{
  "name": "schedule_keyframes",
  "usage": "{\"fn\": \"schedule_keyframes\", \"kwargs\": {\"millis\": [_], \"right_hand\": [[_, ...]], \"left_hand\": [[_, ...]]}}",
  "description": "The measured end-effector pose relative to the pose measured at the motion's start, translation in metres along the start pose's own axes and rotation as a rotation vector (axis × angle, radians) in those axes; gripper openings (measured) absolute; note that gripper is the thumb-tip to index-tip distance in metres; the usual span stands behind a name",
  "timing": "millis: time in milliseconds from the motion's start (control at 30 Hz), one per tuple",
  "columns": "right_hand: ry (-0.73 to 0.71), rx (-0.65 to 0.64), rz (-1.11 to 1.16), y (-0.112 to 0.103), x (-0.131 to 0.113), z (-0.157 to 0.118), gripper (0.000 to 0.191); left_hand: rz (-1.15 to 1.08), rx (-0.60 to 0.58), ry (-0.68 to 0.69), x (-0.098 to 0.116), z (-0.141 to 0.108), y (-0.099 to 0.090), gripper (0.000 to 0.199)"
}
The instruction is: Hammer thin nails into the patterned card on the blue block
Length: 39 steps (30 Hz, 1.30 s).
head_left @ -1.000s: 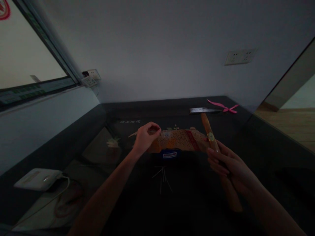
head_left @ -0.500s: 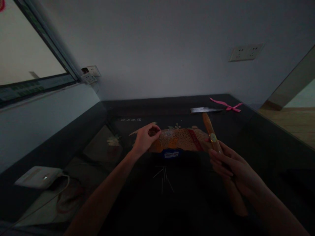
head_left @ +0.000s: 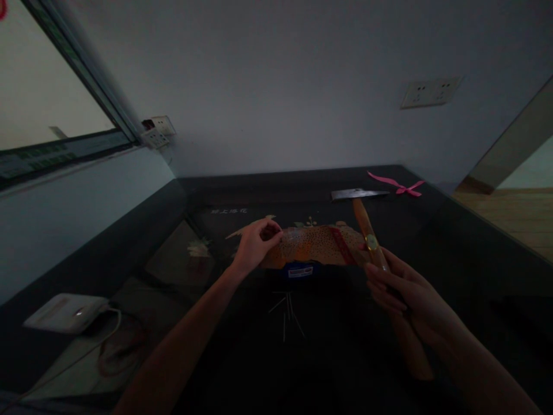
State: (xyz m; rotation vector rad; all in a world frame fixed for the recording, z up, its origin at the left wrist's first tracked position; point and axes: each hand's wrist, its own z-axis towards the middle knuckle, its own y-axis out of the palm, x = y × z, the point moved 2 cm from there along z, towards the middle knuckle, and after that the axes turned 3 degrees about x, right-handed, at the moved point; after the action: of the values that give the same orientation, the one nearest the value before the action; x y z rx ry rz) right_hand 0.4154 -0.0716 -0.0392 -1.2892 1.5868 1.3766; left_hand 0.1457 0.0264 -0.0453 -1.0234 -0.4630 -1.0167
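A brown dotted piece (head_left: 317,245) with a dark red band lies across the middle of the dark table, over a blue object (head_left: 301,270) with a white label. At its left end is my left hand (head_left: 258,241), thumb and forefinger pinched together; what they hold is too small to make out. My right hand (head_left: 400,285) is wrapped round the wooden handle of a hammer (head_left: 363,216), whose long metal head is raised to the right of the brown piece. Several thin pale sticks (head_left: 288,311) lie on the table in front of the blue object.
A pink ribbon bow (head_left: 402,189) lies at the table's back right. At the left are a white box-shaped device (head_left: 67,313) and its cable. The wall behind carries sockets (head_left: 430,93). A dark flat object lies at the right edge.
The hammer in my right hand has shifted very slightly to the left. My left hand stays pinched in the same place.
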Motion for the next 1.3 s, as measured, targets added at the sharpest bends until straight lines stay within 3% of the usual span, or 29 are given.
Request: {"fn": "schedule_keyframes", "kwargs": {"millis": [433, 1133, 1300], "right_hand": [[-0.025, -0.030, -0.087, 0.006, 0.005, -0.001, 0.046], [-0.033, -0.022, -0.136, 0.005, 0.008, 0.001, 0.034], [-0.022, -0.012, -0.138, 0.005, 0.008, 0.002, 0.040]], "left_hand": [[-0.048, 0.007, 0.017, 0.002, -0.002, 0.000, 0.005], [-0.020, 0.008, 0.058, 0.009, 0.000, -0.003, 0.005], [-0.014, 0.000, 0.062, 0.010, 0.000, -0.002, 0.004]]}}
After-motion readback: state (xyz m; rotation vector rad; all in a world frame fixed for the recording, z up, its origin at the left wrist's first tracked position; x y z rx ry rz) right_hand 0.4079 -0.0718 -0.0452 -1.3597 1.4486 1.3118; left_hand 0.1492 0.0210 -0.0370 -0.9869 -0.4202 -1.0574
